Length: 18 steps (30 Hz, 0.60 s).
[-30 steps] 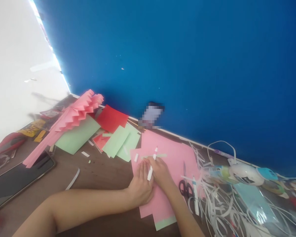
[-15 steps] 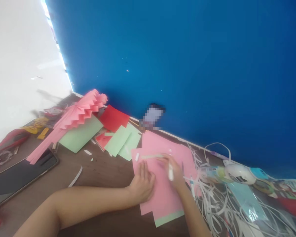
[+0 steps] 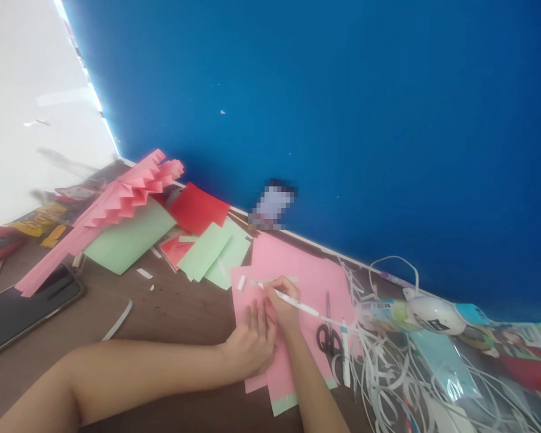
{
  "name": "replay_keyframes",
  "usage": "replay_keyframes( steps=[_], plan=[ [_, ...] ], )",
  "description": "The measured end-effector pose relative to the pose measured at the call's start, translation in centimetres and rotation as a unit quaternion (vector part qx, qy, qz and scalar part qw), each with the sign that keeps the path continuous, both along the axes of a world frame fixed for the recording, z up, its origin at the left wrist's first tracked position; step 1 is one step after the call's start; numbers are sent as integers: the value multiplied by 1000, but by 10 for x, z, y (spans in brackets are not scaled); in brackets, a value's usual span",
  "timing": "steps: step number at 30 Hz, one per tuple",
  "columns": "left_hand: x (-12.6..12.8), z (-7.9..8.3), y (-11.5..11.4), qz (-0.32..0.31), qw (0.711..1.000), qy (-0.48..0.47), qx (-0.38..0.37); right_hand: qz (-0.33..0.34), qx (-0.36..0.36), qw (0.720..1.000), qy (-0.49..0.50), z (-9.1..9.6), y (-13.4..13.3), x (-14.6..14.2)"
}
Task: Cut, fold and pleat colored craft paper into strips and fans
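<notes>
White marker (image 3: 303, 305), pinched in the grip of the right hand (image 3: 285, 307), points at pink paper (image 3: 279, 380) beneath a flat left hand (image 3: 251, 344); marking seems under way, completed lines indiscernible.

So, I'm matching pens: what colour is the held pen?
The pen is mostly white, clearest in the head view.

The plain white wall (image 3: 13, 72) glares at upper left; the flat blue wall (image 3: 324, 102) darkens rightward; details look soft.

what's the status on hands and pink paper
Right hand gripping white pen. Left hand resting on pink paper. Scissors to the right, apart from both hands.
</notes>
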<state>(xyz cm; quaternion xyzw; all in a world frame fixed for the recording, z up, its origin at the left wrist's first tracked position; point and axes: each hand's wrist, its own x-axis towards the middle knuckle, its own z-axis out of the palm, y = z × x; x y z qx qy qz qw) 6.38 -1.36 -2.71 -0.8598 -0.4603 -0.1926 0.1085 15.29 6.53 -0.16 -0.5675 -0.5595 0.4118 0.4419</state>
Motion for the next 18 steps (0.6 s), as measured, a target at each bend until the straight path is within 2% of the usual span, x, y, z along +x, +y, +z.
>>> replay_keyframes(
  steps=[2, 5, 13, 18],
  plan=[
    [-1, 2, 0, 0, 1000, 5, -3, -30, 13, 999, -42, -2, 2, -1],
    [-1, 5, 0, 2, 1000, 6, 3, -26, 6, 997, -77, -4, 3, -2],
    [0, 5, 1, 1, 1000, 9, 11, 7, -16, 995, -100, -5, 2, -5],
    [0, 4, 1, 3, 999, 9, 31, -22, 13, 994, -107, -8, 3, -2]
  ],
)
